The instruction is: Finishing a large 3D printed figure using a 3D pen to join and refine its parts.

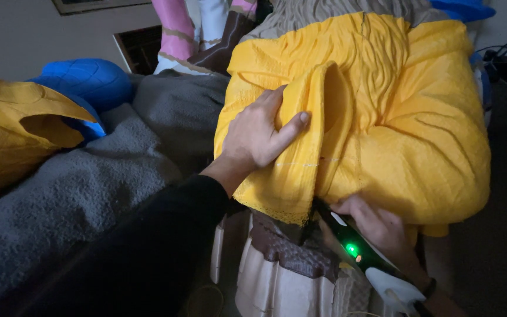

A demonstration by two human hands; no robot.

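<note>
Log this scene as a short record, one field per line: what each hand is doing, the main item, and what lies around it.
left hand: gripping a raised fold of the yellow fabric
right hand: holding a black tool with a green light, its tip under the fabric's edge
under the fabric: brown and cream piece
left of it: grey blanket, blue cushion

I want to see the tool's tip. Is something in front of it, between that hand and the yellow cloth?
Nothing stands between them. The right hand holds the black tool with a green light right against the yellow cloth. Its tip is hidden under a fold that the left hand lifts.
</note>
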